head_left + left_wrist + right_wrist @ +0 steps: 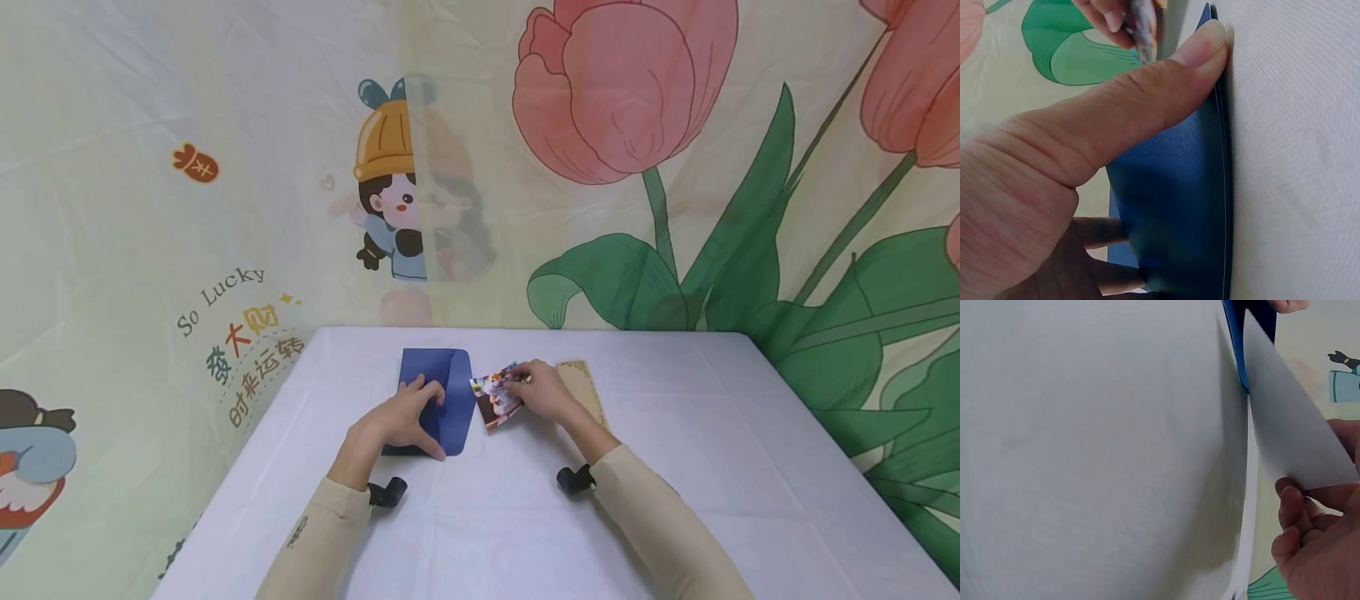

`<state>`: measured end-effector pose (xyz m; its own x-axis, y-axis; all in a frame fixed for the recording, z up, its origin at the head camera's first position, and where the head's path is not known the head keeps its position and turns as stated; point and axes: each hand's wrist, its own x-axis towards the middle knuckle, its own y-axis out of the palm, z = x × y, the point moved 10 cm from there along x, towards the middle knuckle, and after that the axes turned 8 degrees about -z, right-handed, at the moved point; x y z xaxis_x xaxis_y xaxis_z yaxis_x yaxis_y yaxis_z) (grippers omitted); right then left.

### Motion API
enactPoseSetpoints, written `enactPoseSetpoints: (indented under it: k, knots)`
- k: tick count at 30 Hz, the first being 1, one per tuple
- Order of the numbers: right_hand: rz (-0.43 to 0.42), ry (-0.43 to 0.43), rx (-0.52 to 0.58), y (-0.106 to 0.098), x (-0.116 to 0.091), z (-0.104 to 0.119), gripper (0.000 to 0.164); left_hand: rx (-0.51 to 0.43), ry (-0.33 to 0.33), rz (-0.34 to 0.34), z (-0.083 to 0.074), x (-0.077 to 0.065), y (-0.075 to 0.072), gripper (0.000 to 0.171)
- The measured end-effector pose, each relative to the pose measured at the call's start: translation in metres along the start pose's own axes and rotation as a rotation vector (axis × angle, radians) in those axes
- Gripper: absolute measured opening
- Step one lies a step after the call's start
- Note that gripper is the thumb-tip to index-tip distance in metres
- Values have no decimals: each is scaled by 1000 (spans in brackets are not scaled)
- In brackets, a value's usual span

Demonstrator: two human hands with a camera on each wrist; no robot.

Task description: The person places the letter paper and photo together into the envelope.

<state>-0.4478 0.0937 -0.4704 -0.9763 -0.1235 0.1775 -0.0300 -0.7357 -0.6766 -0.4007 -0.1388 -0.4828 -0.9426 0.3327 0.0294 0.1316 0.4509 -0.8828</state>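
Observation:
A dark blue envelope (pixel 459 417) lies on the table with its flap side to the right. My left hand (pixel 405 414) spans it, gripping it between thumb and bent fingers, and the pocket's front bows up at its mouth. In the left wrist view the thumb (pixel 1147 94) presses the envelope's (pixel 1179 187) edge near the tabletop. My right hand (pixel 546 389) pinches a colourful photo (pixel 497 400) by its right side, tilted just right of the flap. In the right wrist view the photo's plain white back (pixel 1291 431) shows, one corner close to the envelope.
A tan card with a patterned border (pixel 581 387) lies behind the right forearm, partly hidden. A white cloth covers the table (pixel 487 533). A printed curtain (pixel 465 167) hangs behind the far edge. Black wrist mounts (pixel 388 492) sit below both hands.

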Motion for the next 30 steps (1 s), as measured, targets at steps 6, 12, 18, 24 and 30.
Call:
enactPoseSetpoints:
  k: [6, 12, 18, 24, 30]
  knots:
    - [-22, 85, 194, -7, 3, -2, 35, 0, -10, 4, 0, 0, -1, 83]
    - [18, 125, 233, -2, 1, -4, 47, 6, -11, 11, 1, -1, 0, 84]
    - [57, 109, 226, 4, 0, -1, 58, -4, -14, 13, 2, -1, 2, 82]
    - [148, 103, 309, 13, -4, 2, 66, -8, -17, 12, 2, 0, 2, 80]
    - [192, 173, 413, 17, -5, 1, 73, -13, -19, 14, 2, 0, 3, 78]
